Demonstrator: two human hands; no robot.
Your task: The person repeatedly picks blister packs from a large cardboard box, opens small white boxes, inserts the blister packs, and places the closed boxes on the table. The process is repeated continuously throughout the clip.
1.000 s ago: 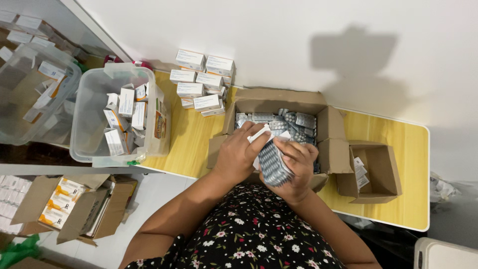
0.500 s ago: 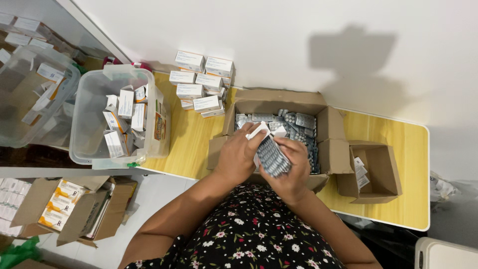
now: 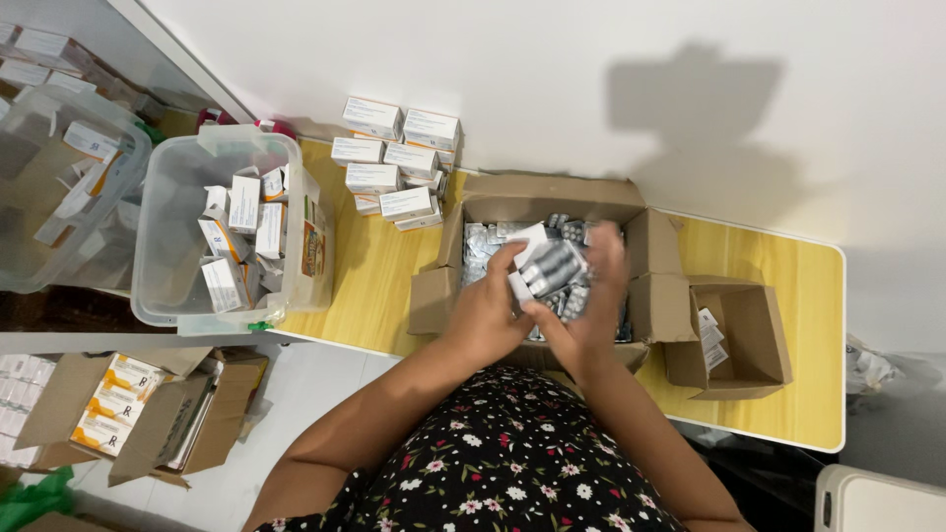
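Note:
My left hand point(image 3: 490, 310) grips a small white carton point(image 3: 525, 248) from the left, over an open cardboard box point(image 3: 552, 202) full of silver blister strips. My right hand point(image 3: 591, 296) holds a stack of blister strips point(image 3: 553, 268) against the carton's open end; its fingers are blurred. Both hands meet above the middle of the box, close to my body. More loose blister strips point(image 3: 485, 242) lie in the box under my hands.
A pile of white cartons point(image 3: 394, 158) sits on the yellow table point(image 3: 374, 286) by the wall. A clear plastic bin point(image 3: 177, 286) with cartons stands at left, a smaller cardboard box point(image 3: 734, 335) at right. Further boxes point(image 3: 108, 414) sit on the floor.
The stack of blister strips has come up from low in front of me to the carton's opening, and my right hand has moved up and right with it.

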